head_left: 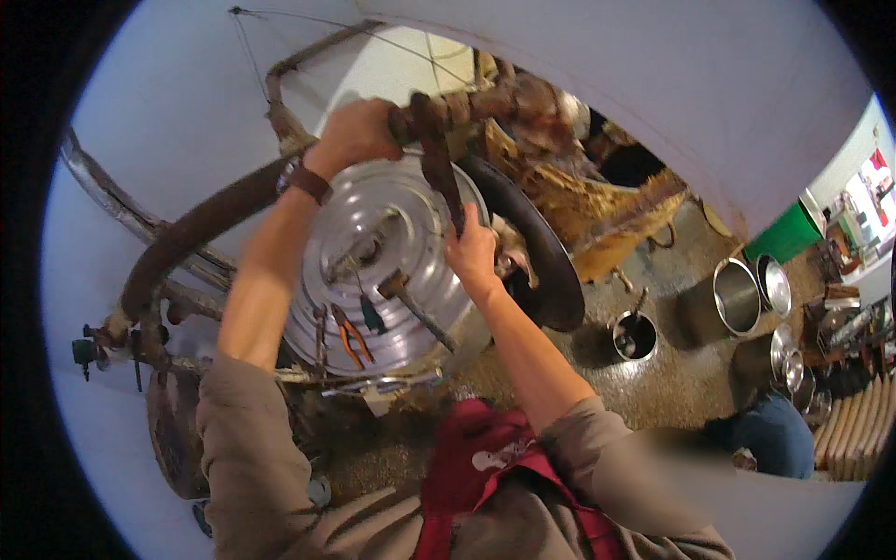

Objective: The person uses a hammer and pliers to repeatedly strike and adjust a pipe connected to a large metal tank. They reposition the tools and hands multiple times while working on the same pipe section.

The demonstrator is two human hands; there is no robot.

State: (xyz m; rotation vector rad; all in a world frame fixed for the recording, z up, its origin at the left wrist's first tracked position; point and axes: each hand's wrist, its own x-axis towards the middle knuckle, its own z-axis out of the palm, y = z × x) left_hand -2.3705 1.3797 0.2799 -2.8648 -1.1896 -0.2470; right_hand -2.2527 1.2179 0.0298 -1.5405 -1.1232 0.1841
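My left hand (pixel 362 135) is closed on a brown, rusty pipe fitting (pixel 457 110) at the top of the view. My right hand (pixel 473 245) grips the handle of a long dark tool, apparently a pipe wrench (pixel 434 149), whose head sits on that fitting. Below lies a round metal lid (pixel 336 215) with a central handle. On it rest a hammer (pixel 420 313), orange-handled pliers (pixel 355 341), a green-handled tool (pixel 371 315) and another slender metal tool (pixel 320 341). A large dark round rim (pixel 551 271) is beside the lid at the right.
Old pipes (pixel 187 233) run along the left wall. Yellow crumbly material (pixel 588 224) lies behind. Steel pots (pixel 735 297) stand on the wet floor (pixel 681 373) to the right, near a green bin (pixel 782 231). A person in blue trousers (pixel 775 439) is at the lower right.
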